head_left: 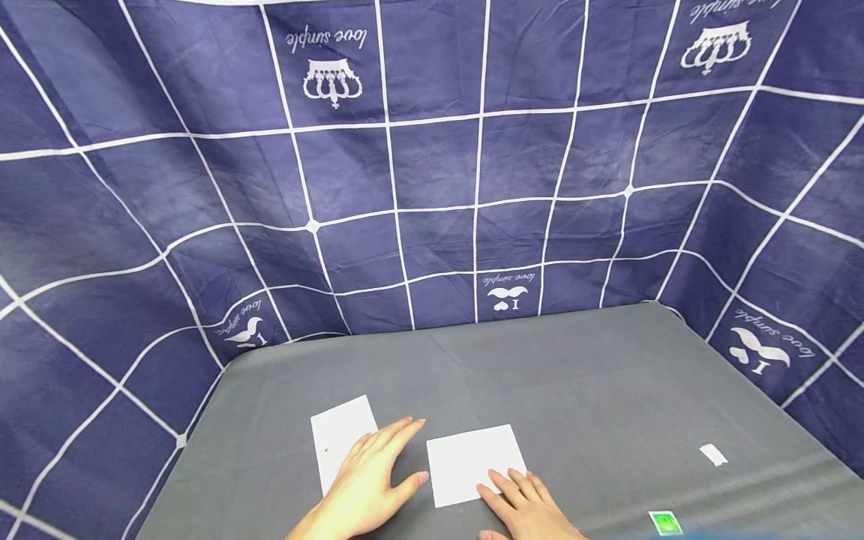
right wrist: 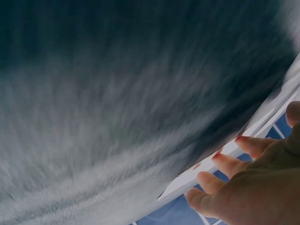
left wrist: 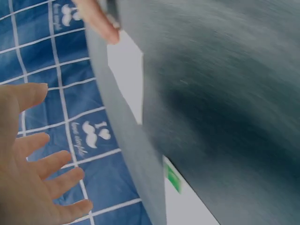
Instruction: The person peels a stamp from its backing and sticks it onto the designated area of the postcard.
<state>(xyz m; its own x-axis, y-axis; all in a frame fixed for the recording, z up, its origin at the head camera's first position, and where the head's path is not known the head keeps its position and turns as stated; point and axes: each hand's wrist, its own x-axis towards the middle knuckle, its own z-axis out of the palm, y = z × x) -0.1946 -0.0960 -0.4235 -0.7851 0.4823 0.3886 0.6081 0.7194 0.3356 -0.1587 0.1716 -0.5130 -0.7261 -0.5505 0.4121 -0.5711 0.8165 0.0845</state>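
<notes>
Two plain white paper sheets lie on the grey cloth surface in the head view. My left hand (head_left: 378, 476), fingers extended and thumb spread apart, overlaps the left sheet (head_left: 327, 435), hiding its lower right part. Fingertips of my right hand (head_left: 529, 510) rest on the lower right corner of the right sheet (head_left: 469, 465). In the left wrist view the left hand (left wrist: 42, 178) has spread fingers with nothing in them. The right wrist view has the right hand (right wrist: 253, 178) with its fingertips along a white sheet's edge (right wrist: 187, 177).
Toward the right lie a small white scrap (head_left: 713, 454) and, at the front edge, a small white-bordered green card (head_left: 666, 523). A blue cloth (head_left: 432, 172) with white grid lines hangs behind and at both sides of the grey surface (head_left: 574, 375).
</notes>
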